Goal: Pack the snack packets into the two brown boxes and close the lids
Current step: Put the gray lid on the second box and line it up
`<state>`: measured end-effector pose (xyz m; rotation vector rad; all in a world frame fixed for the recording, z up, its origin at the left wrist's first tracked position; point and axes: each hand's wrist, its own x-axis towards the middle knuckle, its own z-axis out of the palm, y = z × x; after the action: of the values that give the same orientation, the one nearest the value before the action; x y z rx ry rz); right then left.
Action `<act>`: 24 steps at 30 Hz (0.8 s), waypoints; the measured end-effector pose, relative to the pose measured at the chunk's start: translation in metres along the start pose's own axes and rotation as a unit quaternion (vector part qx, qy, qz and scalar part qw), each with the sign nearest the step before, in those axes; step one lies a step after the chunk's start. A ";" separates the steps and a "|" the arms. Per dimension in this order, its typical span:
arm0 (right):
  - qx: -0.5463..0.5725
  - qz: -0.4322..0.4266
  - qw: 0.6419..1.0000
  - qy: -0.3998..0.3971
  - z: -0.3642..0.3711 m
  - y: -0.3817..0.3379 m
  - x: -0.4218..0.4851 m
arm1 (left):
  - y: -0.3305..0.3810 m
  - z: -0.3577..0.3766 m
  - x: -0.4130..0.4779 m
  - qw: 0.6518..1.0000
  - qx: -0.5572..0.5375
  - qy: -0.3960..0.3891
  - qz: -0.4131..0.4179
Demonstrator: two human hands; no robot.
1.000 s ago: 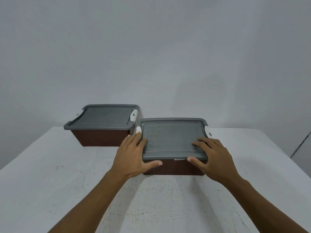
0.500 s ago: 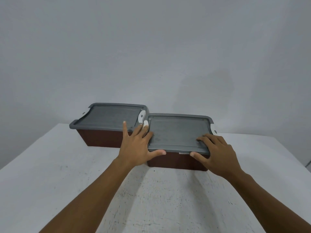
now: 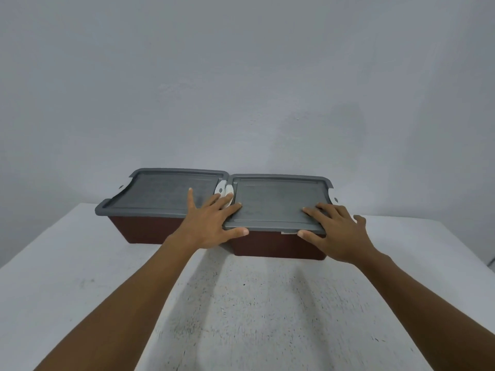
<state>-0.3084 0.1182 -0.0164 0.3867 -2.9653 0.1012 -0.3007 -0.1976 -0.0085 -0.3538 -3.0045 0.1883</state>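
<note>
Two brown boxes stand side by side at the far part of the table, each under a grey lid. The left box (image 3: 139,230) and the right box (image 3: 270,246) touch at their white latches (image 3: 223,192). My left hand (image 3: 209,223) lies flat over the seam, fingers straight across both lids, thumb against the right lid's front edge. My right hand (image 3: 338,234) rests on the right lid's (image 3: 276,202) near right corner, fingers spread, thumb under the front rim. No snack packets show; the boxes' insides are hidden.
A white speckled table (image 3: 241,303) stretches from the boxes toward me. A plain grey wall (image 3: 241,89) rises directly behind the boxes. The table's right edge (image 3: 476,247) runs close to the right box.
The right box has slid away from me and to the left until it meets the left box. Both hands travelled with it, and my left fingers now reach over the left lid.
</note>
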 end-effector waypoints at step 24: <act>0.019 0.009 1.000 0.023 0.009 0.007 0.027 | -0.009 0.008 0.022 0.997 -0.047 0.054 0.004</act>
<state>-0.3372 0.1175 -0.0219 0.3576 -2.9256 0.1679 -0.3247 -0.2021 -0.0128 -0.3732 -2.9118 0.0277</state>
